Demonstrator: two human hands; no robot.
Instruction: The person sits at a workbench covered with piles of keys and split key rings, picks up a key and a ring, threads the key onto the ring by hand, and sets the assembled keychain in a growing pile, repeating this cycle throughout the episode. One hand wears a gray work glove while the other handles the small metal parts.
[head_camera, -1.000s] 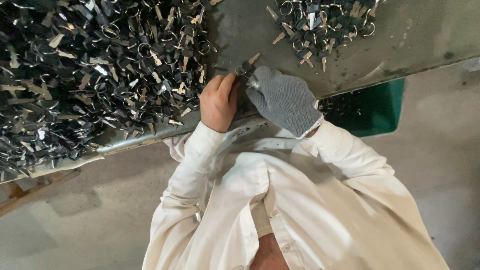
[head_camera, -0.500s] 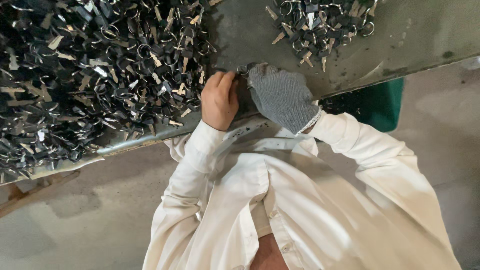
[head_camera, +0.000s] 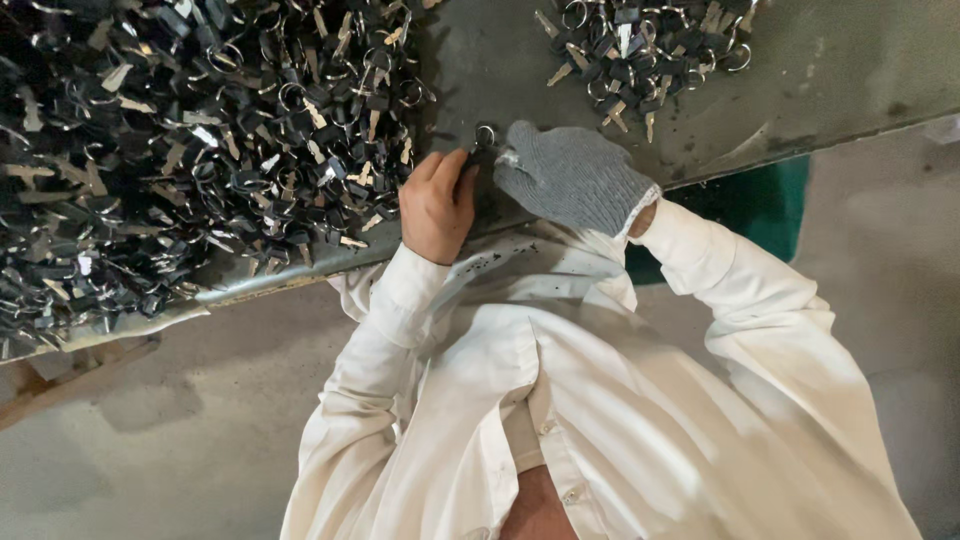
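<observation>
From the head camera, the left hand (head_camera: 437, 205) is bare and the right hand (head_camera: 572, 177), in a grey knit glove, meets it at the near edge of the grey metal worktop (head_camera: 800, 75). Between them sits a small key on a split ring (head_camera: 487, 140), the ring showing just above the fingertips. Both hands are curled in, pinching this piece from either side, fingers close together rather than spread. The piece looks light, stiff and slick metal, likely best gripped by the dark plastic head or the ring itself. A big heap of keys and rings (head_camera: 190, 140) lies to the left, a smaller pile (head_camera: 640, 45) further back on the right.
</observation>
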